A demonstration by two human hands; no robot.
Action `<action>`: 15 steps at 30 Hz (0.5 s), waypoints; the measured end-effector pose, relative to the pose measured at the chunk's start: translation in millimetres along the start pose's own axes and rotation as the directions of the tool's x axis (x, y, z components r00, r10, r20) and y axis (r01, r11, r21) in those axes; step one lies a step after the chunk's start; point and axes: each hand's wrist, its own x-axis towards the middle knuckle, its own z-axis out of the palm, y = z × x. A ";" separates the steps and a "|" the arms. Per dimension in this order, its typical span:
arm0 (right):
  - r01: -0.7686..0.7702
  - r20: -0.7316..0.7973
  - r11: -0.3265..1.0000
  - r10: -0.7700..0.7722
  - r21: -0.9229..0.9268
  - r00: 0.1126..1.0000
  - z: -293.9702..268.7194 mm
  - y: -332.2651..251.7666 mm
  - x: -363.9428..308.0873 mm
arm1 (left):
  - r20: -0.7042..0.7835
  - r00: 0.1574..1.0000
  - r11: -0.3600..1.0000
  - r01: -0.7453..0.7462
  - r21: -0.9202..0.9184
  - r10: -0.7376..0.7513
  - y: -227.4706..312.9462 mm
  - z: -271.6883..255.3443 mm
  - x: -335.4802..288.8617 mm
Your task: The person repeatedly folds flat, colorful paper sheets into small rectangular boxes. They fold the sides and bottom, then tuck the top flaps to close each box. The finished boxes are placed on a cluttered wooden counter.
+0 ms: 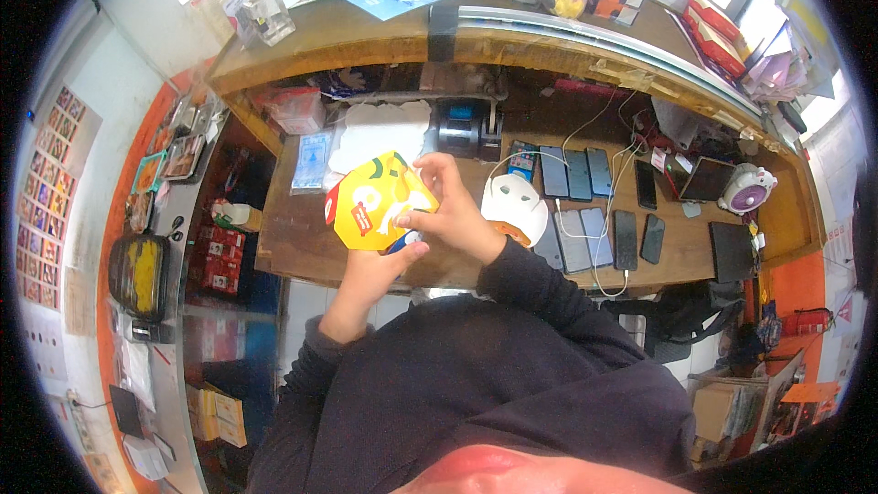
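Fingers [446, 174] of your left hand [364, 280] and right hand [462, 220] pinch the yellow card [370, 203], seemingly unfinished; the white mask [512, 205] looks cut.

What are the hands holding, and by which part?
A yellow card: the left hand holds its lower edge, the right hand its right edge. A blue thing shows by the left thumb; whether held, unclear.

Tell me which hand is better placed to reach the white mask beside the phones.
The right hand, most likely. It is closer to the white mask, though it grips the yellow card. The left hand is farther left, by the card's lower edge.
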 end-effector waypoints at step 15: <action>0.116 0.009 0.958 -0.118 -0.264 0.993 -21.5 -26.5 24.7 | 0.097 0.995 0.986 -0.032 0.161 0.016 36.7 -73.5 8.0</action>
